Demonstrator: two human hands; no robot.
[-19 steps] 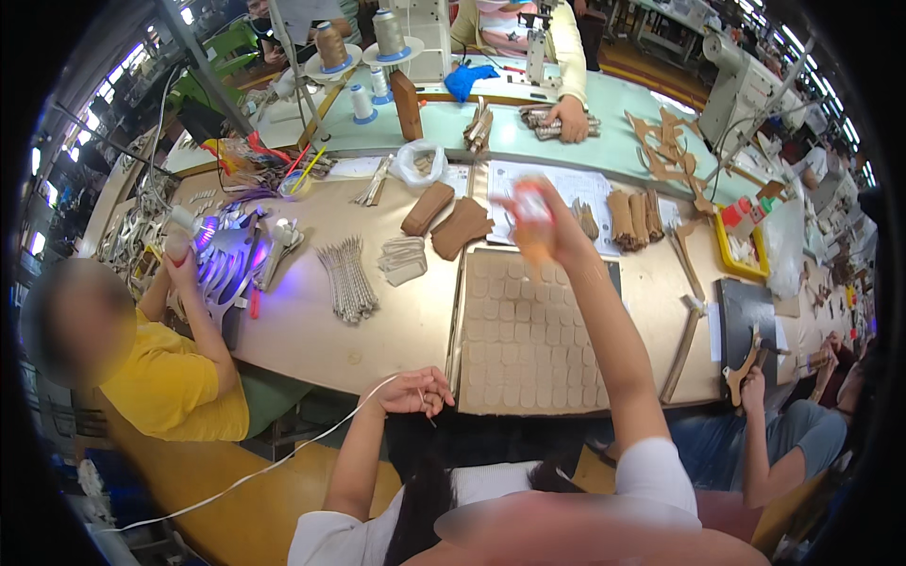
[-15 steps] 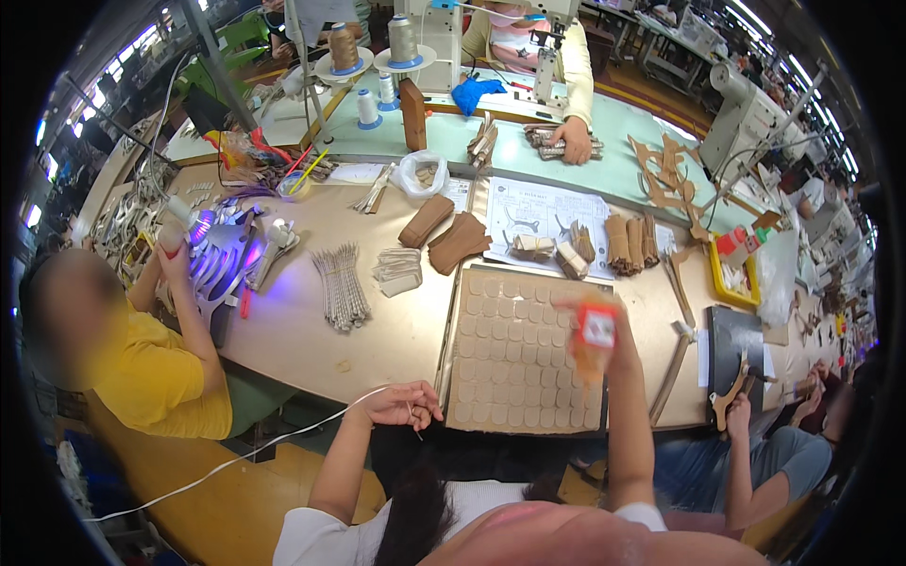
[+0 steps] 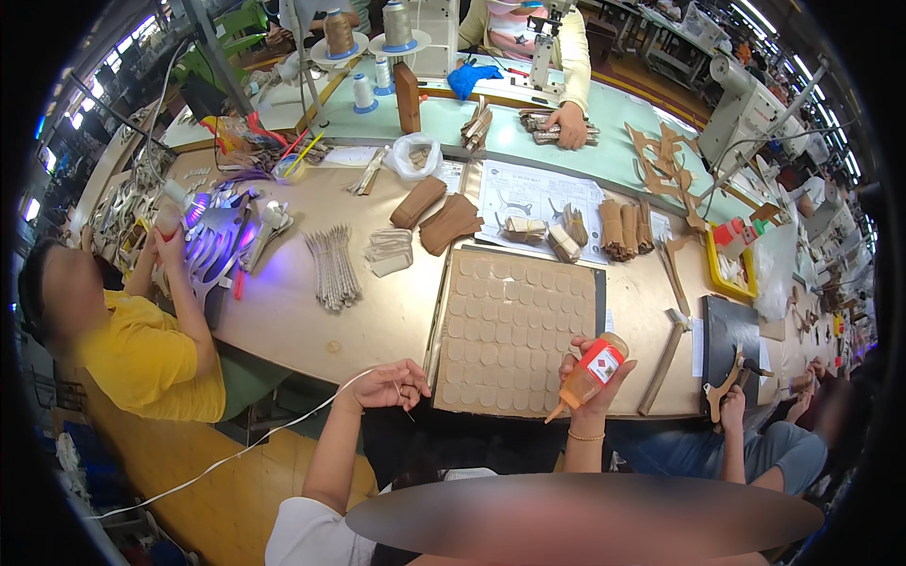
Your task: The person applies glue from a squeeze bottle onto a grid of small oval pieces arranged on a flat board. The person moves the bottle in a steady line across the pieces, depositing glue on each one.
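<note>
- my right hand (image 3: 601, 400) is grasping the orange squeeze bottle (image 3: 589, 377)
- gentle pressure should be preventing drips
- near left, my left hand (image 3: 382, 387) is hanging half-curled, grip unclear

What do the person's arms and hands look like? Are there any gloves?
No gloves: both the left hand and right hand are bare. A thin, gold-looking bracelet circles the right wrist. The left arm has a short white sleeve; the right sleeve is hidden.
</note>
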